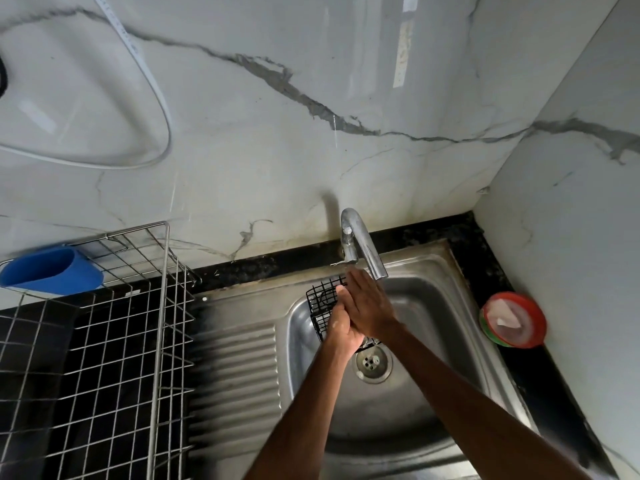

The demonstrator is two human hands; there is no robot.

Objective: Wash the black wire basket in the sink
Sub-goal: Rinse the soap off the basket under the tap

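Black wire basket (321,301) inside steel sink (419,396)

A steel wire rack (159,341) stands at the left, with a blue cup (52,270) at its far corner; a red-rimmed tub (512,320) sits at the right.

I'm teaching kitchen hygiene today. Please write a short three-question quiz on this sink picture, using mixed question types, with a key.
1. True or false: the black wire basket lies untouched in the sink.
2. What stands on the counter right of the sink? A) kettle B) red-rimmed container C) sponge
3. Which hand lies over the other at the basket?
Key: 1 false; 2 B; 3 the right hand, over the left hand.
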